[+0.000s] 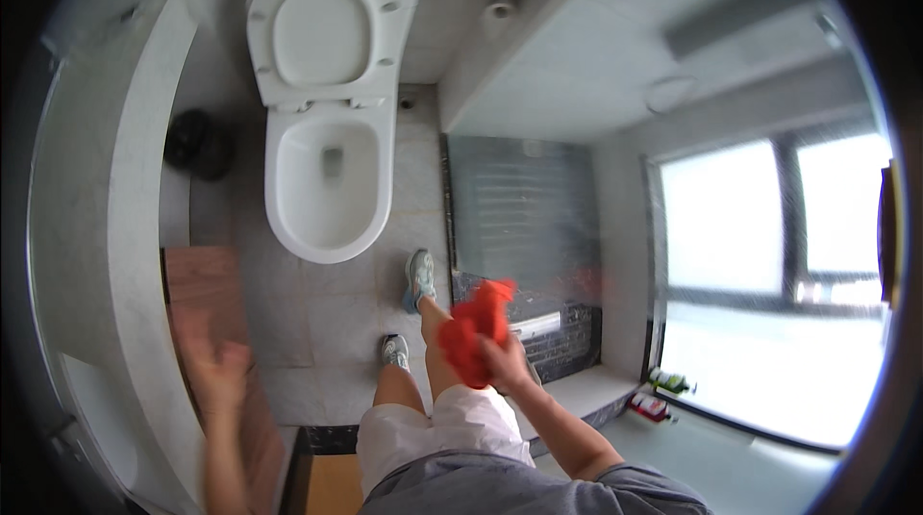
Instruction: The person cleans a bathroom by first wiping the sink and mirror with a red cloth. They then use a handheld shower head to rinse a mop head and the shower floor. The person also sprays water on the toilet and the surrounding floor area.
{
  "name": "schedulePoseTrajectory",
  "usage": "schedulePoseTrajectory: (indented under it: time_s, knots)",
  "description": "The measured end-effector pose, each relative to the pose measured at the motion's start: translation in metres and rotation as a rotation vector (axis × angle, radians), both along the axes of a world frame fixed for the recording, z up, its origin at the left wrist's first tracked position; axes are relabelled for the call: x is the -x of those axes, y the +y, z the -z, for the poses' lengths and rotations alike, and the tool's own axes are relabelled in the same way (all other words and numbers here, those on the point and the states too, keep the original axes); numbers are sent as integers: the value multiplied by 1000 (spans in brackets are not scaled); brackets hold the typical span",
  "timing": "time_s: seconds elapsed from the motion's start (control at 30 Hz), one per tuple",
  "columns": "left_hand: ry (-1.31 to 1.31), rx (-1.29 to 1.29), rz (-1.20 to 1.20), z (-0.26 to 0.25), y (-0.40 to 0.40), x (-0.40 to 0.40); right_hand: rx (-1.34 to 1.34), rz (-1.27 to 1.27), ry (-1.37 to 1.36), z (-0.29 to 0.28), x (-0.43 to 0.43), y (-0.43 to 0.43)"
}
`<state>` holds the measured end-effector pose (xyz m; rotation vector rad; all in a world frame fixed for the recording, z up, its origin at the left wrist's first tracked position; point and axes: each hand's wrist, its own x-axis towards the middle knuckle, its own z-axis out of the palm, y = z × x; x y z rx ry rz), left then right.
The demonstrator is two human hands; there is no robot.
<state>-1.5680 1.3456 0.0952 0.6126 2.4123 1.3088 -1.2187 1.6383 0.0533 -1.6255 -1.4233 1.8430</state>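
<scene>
My right hand (pixel 505 363) grips a bunched red cloth (pixel 476 331) above my right thigh. My left hand (pixel 213 371) is motion-blurred, holds nothing, and has its thumb spread from the fingers. Beneath it runs a reddish-brown wood-grain panel (pixel 205 277); whether the hand touches it cannot be made out. Ahead of me stands a white toilet (pixel 328 241), its seat and lid (pixel 321 35) raised against the tank, so the bowl is exposed.
A glass panel (pixel 523 212) borders the shower area on the right. Two bottles, one green (pixel 669 380) and one red (pixel 650 407), sit by the bright window (pixel 721 219). Left of the toilet is a dark, blurred bin-like object (pixel 198 143). Grey tiles (pixel 339 313) cover the floor.
</scene>
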Motion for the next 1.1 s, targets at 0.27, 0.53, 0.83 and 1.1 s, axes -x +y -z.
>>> schedulePoseTrajectory:
  time_s: [0.27, 0.53, 0.83, 1.1]
  knots:
    - [-1186, -827, 28, -94, 24, -93, -109, -552, 169, -130, -52, -77]
    - [-210, -218, -411, -115, -108, 184, 337, 516, -731, -56, -367, -175]
    - [-182, 277, -49, 25, 32, 12, -161, 1935, 271, -85, -420, -241]
    - [-646, 224, 941, -57, 293, -367, -746, 1349, 590, -100, -450, 3]
